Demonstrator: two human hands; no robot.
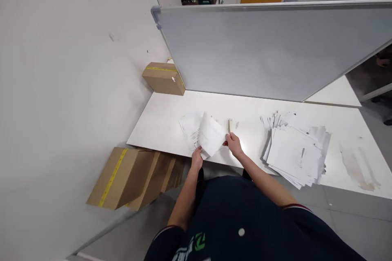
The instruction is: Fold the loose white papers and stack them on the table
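My left hand [197, 159] pinches the lower left part of a white sheet of paper [211, 134] at the table's front edge. With its fingers closed, my right hand [233, 144] grips the right edge of that same sheet, which is curved up between both hands. Printed papers [190, 128] lie flat on the table to the left, partly hidden under the raised sheet. Just beyond my right hand is a small beige block-like object [230, 124]; I cannot make out its kind.
A messy stack of papers [295, 151] covers the table [159, 122] at right. Behind stands a whiteboard panel [245, 53]. One taped cardboard box [163, 79] sits at the back left corner; more boxes [119, 179] stand below the table's left end, beside the wall.
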